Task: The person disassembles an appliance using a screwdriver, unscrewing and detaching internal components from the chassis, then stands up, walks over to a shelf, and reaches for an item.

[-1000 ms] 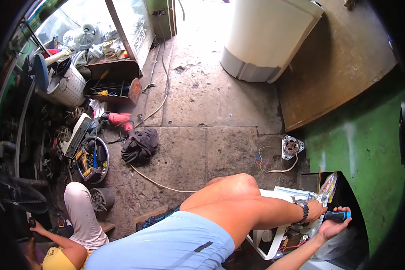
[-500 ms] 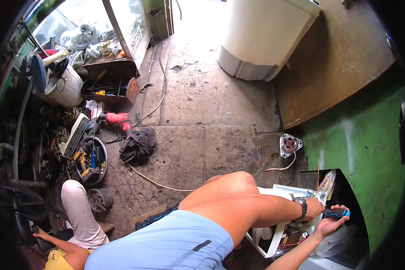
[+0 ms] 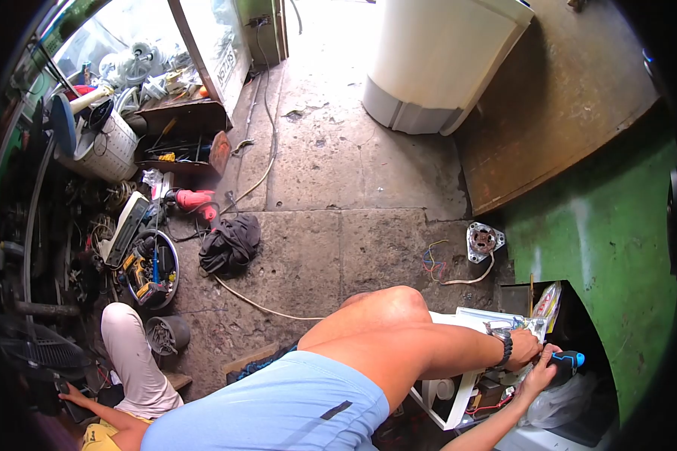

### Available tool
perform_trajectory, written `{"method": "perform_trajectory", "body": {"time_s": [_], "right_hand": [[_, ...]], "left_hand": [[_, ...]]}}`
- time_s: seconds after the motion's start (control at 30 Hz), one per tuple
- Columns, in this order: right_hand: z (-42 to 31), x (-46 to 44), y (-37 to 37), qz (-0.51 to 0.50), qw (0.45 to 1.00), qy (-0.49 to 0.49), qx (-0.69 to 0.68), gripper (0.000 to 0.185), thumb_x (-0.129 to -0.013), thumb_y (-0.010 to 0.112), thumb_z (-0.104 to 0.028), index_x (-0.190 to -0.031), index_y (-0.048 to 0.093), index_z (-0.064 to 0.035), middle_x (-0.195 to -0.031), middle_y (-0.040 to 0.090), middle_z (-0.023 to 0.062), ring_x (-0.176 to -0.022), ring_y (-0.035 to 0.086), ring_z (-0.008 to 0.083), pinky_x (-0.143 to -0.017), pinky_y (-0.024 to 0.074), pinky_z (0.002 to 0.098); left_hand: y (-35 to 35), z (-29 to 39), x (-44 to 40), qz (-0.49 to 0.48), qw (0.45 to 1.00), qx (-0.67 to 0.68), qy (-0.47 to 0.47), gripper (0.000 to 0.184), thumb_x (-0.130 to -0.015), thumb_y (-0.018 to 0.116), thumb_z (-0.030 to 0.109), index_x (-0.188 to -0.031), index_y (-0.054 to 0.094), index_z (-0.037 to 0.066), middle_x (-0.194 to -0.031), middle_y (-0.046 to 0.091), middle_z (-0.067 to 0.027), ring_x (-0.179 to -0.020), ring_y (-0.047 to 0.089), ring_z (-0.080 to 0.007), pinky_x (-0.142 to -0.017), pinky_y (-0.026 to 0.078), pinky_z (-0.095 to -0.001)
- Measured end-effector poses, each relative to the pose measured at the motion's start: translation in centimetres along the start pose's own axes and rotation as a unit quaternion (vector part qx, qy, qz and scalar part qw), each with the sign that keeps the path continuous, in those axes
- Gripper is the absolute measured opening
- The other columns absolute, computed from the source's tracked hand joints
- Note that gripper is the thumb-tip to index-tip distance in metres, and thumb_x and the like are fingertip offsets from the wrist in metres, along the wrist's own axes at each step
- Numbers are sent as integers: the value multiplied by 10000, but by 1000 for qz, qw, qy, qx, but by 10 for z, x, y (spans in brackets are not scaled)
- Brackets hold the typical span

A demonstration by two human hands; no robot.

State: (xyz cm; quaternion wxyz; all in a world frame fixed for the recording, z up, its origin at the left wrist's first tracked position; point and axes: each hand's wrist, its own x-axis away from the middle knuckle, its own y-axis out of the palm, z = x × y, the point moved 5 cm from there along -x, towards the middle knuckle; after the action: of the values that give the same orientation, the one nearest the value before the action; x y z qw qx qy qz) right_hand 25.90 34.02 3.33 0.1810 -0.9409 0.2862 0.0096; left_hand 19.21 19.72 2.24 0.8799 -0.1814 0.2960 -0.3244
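My left hand (image 3: pixel 524 348), with a watch (image 3: pixel 507 347) on its wrist, is closed at the corner of an open white appliance (image 3: pixel 466 322); what its fingers pinch is too small to make out. Just below and to the right, my right hand (image 3: pixel 537 373) grips a screwdriver with a black and blue handle (image 3: pixel 568 360). The two hands are close together, and the screwdriver's tip is hidden. Red wires (image 3: pixel 490 408) and parts show inside the white frame. A clear plastic bag (image 3: pixel 560 404) lies beside my right hand.
A motor (image 3: pixel 484 241) with a cable sits on the floor by the green wall (image 3: pixel 579 240). A white tub (image 3: pixel 436 68) stands at the back. Left are a black cloth (image 3: pixel 230 244), red power tool (image 3: pixel 195 201) and tool basin (image 3: pixel 174 263). Another person's knee (image 3: pixel 132 353) is lower left.
My right hand has changed its hold on the screwdriver, whose blue end now points up more. My left hand stays at the appliance corner. The other person's hand has moved slightly downward.
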Motion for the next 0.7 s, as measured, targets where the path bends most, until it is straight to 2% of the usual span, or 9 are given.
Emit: {"method": "perform_trajectory", "body": {"time_s": [0.07, 0.13, 0.2, 0.3, 0.6, 0.67, 0.7], "right_hand": [[1, 0, -1, 0, 1000, 0, 3, 324, -1058, 624, -325, -1169, 558, -28, -1081, 603, 52, -986, 576, 147, -894, 479, 301], [-8, 4, 7, 0, 1000, 1, 7, 327, -1057, 625, -325, -1165, 556, -24, -1074, 605, 53, -978, 578, 149, -884, 482, 299], [-19, 9, 14, 28, 991, -36, 123, 328, -1053, 631, -326, -1147, 562, -19, -1046, 610, 51, -971, 574, 146, -877, 475, 295], [-12, 5, 10, -4, 992, -16, 127, 326, -1052, 633, -329, -1129, 572, -18, -1013, 613, 48, -964, 569, 148, -873, 470, 292], [-4, 6, 9, 18, 996, 10, 83, 351, -1045, 641, -360, -1125, 587, -22, -1051, 635, 53, -961, 590, 152, -871, 488, 310], [-6, 6, 8, 26, 996, 14, 82, 354, -1047, 639, -358, -1132, 586, -19, -1054, 636, 52, -967, 593, 152, -874, 490, 310], [-7, 6, 7, 33, 996, 17, 82, 357, -1048, 636, -357, -1140, 585, -15, -1057, 636, 51, -974, 597, 153, -877, 492, 311]], "left_hand": [[12, -5, -6, -77, 997, -5, -3, 245, -911, 605, 188, -1019, 712, -4, -964, 720, -216, -872, 727, -407, -781, 582, -494], [22, -10, -12, -61, 998, -12, -21, 238, -907, 613, 189, -1001, 720, -1, -964, 720, -216, -880, 728, -404, -779, 583, -497], [26, -13, -13, -48, 998, -18, -40, 232, -903, 621, 190, -983, 728, 1, -965, 721, -216, -888, 730, -400, -777, 583, -499], [21, -15, -12, -26, 999, 20, -39, 242, -905, 630, 197, -1007, 728, 1, -960, 722, -218, -894, 731, -399, -783, 583, -502], [1, -7, -4, -17, 998, 38, -46, 247, -886, 653, 202, -1076, 756, 81, -972, 725, -220, -890, 728, -405, -795, 579, -510], [0, -3, -2, -102, 994, -5, -27, 247, -878, 655, 197, -1077, 758, 95, -972, 726, -222, -887, 728, -408, -798, 581, -508], [3, -4, -4, -102, 994, -5, -27, 247, -878, 655, 197, -1077, 758, 95, -972, 726, -222, -887, 728, -408, -798, 581, -508]]}}
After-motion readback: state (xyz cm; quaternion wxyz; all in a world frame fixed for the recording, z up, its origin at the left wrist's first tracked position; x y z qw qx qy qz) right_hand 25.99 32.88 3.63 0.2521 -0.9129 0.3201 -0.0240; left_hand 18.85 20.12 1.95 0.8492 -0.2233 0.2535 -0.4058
